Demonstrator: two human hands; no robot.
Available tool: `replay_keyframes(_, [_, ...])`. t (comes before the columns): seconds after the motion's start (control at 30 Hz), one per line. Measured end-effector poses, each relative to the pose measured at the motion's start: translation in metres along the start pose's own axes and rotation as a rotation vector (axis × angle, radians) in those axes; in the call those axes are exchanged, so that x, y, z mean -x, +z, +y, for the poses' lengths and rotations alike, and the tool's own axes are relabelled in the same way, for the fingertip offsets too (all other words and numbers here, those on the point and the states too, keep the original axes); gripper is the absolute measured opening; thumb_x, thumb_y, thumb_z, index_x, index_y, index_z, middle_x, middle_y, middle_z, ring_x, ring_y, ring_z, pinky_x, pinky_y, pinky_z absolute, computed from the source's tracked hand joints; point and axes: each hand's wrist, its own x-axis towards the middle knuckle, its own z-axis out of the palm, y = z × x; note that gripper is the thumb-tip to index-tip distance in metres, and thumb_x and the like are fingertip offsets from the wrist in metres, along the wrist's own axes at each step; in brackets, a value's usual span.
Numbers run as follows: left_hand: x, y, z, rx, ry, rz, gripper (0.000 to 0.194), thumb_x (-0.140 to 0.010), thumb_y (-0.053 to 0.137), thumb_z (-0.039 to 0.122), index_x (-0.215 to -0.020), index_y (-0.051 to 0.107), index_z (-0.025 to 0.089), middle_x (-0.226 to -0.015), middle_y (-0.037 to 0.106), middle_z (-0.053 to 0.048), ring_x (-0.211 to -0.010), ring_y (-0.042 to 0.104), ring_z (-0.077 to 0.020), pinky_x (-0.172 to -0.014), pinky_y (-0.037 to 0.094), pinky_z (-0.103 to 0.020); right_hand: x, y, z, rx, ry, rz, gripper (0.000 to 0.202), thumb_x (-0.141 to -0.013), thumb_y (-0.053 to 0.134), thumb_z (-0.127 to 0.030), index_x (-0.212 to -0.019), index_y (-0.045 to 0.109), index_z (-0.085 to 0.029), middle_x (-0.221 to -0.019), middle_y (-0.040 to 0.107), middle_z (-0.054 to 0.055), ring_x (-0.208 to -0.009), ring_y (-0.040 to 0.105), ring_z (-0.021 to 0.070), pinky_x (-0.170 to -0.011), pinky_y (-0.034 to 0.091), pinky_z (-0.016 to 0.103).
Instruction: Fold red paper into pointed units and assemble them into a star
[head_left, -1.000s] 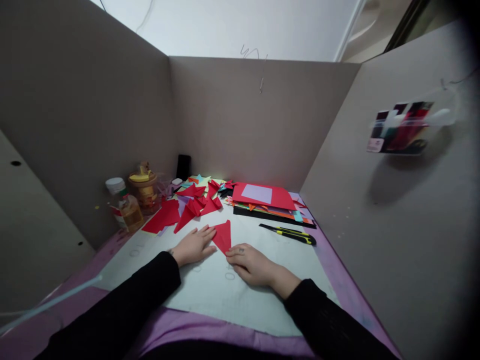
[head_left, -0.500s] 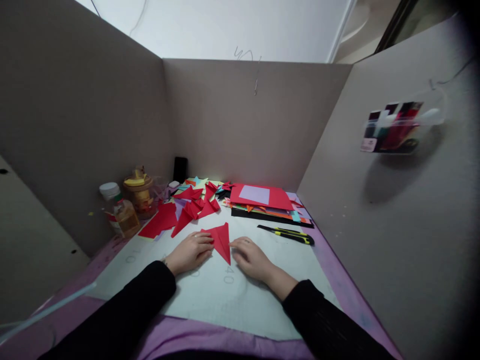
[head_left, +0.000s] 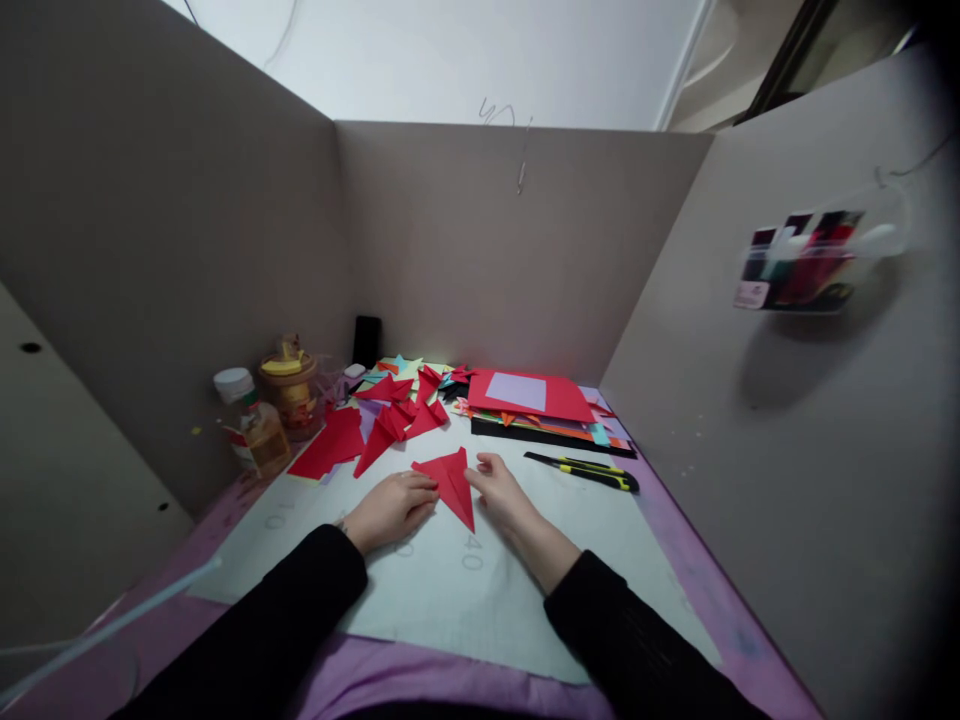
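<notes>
The red paper [head_left: 454, 482], a folded piece with its long point toward the wearer, is located on the white sheet [head_left: 525, 620], between the two hands. Its left edge is touched by the fingers of the left hand [head_left: 391, 510], which is laid low and narrow, fingers together. The right hand [head_left: 501, 492] is placed at the right edge, thumb and fingers slightly parted; whether the paper is pinched there cannot be told. Beyond the right hand, the cutter [head_left: 583, 471] is sited well apart from the paper.

Bare white sheet [head_left: 480, 620] lies open nearest the wearer — beyond, the cutter [head_left: 585, 471] and, seemingly, stacked paper [head_left: 532, 397] obstruct.
</notes>
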Motion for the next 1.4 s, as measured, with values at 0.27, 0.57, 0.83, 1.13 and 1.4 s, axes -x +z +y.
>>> replay_keyframes(0.27, [0.000, 0.002, -0.003, 0.105, -0.052, 0.024, 0.028, -0.091, 0.047, 0.028, -0.102, 0.072, 0.022, -0.110, 0.070, -0.009, -0.101, 0.063, -0.0228, -0.091, 0.046, -0.037, 0.010, -0.021, 0.001, -0.379, 0.058, -0.176, 0.025, -0.070, 0.068, -0.029, -0.087, 0.050, -0.023, -0.083, 0.063, 0.004, -0.077, 0.070, 0.0227, -0.064, 0.055, 0.035])
replay_keyframes(0.57, [-0.003, 0.001, 0.001, 0.182, -0.175, 0.168, 0.025, -0.087, 0.053, 0.029, -0.106, 0.069, 0.023, -0.120, 0.064, -0.010, -0.111, 0.058, -0.0257, -0.096, 0.042, -0.041, 0.001, 0.008, 0.015, -0.312, -0.140, -0.130, 0.060, -0.053, 0.074, -0.012, -0.106, 0.047, -0.021, -0.058, 0.059, -0.009, -0.050, 0.058, 0.0129, -0.051, 0.046, 0.023])
replay_keyframes(0.83, [-0.047, 0.021, 0.020, 1.224, -0.728, 0.317, 0.066, -0.062, 0.080, 0.036, -0.117, 0.053, 0.012, -0.087, 0.067, -0.010, -0.066, 0.063, -0.0176, -0.058, 0.047, -0.028, 0.001, 0.003, 0.000, -0.407, -0.400, -0.089, 0.046, -0.059, 0.069, -0.020, -0.101, 0.051, -0.021, -0.094, 0.068, 0.004, -0.082, 0.066, 0.0206, -0.071, 0.052, 0.030])
replay_keyframes(1.13, [-0.048, 0.029, 0.023, 1.462, -0.679, 0.335, 0.036, -0.065, 0.077, 0.043, -0.073, 0.056, 0.015, -0.060, 0.056, 0.002, -0.052, 0.052, -0.0093, -0.052, 0.039, -0.021, 0.004, -0.004, 0.002, -0.445, -0.275, -0.278, 0.041, -0.062, 0.073, -0.030, -0.100, 0.060, -0.020, -0.087, 0.070, 0.004, -0.074, 0.066, 0.0208, -0.066, 0.053, 0.031])
replay_keyframes(1.4, [-0.051, 0.037, 0.036, 1.481, -0.658, 0.283, 0.042, -0.063, 0.080, 0.040, -0.089, 0.058, 0.015, -0.074, 0.062, 0.000, -0.060, 0.058, -0.0105, -0.057, 0.043, -0.022, 0.004, -0.001, 0.005, -0.353, -0.347, -0.193, 0.035, -0.067, 0.075, -0.037, -0.093, 0.066, -0.016, -0.092, 0.072, 0.006, -0.081, 0.066, 0.0218, -0.077, 0.053, 0.034])
